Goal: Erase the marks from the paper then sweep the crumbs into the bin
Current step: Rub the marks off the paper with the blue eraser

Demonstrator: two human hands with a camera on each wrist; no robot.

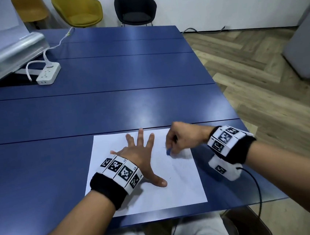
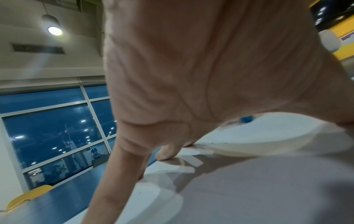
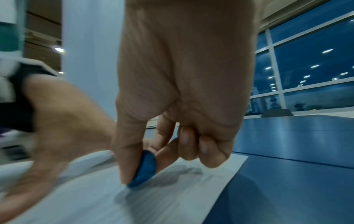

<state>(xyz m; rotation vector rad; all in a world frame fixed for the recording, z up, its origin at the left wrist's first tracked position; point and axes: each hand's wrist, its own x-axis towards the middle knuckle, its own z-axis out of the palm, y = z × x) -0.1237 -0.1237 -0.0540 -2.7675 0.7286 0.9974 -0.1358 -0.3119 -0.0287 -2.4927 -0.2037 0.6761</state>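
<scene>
A white sheet of paper (image 1: 184, 187) lies on the blue table (image 1: 111, 106) near its front edge. My left hand (image 1: 140, 153) lies flat on the sheet with its fingers spread, pressing it down. My right hand (image 1: 174, 144) pinches a small blue eraser (image 1: 168, 152) between thumb and fingers, its lower end on the paper's upper right part. The right wrist view shows the eraser (image 3: 144, 169) touching the paper (image 3: 172, 197). Under my left palm the eraser (image 2: 246, 119) shows far off. A few faint pencil marks (image 1: 169, 178) show on the sheet.
A white power strip (image 1: 48, 74) with its cable lies at the table's far left, beside a grey slanted board (image 1: 0, 57). Yellow chairs (image 1: 77, 8) and a black chair (image 1: 135, 6) stand behind the table. Wooden floor (image 1: 250, 69) lies to the right. No bin is in view.
</scene>
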